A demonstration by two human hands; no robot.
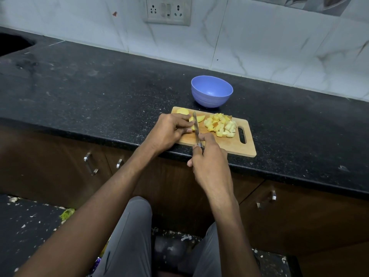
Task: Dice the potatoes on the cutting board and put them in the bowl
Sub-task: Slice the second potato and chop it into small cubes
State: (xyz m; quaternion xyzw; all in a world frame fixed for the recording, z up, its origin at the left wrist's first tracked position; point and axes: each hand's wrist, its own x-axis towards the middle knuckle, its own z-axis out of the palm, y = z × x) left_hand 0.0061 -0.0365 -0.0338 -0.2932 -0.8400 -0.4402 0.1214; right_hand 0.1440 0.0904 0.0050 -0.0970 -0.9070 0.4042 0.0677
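On the wooden cutting board (245,149), at the front edge of the black worktop (99,92), the left hand (169,129) holds a potato piece (192,126), fingers curled over it. Right hand (209,158) grips the handle of a knife (196,129), whose blade lies against the held piece. A potato slice (200,118) lies just right of the blade; a potato half (182,111) rests at the board's far left corner. Diced potato (220,124) is heaped near the board's handle slot. A blue bowl (211,91) stands just behind the board.

Black countertop (99,86), marble-tiled wall (279,47)
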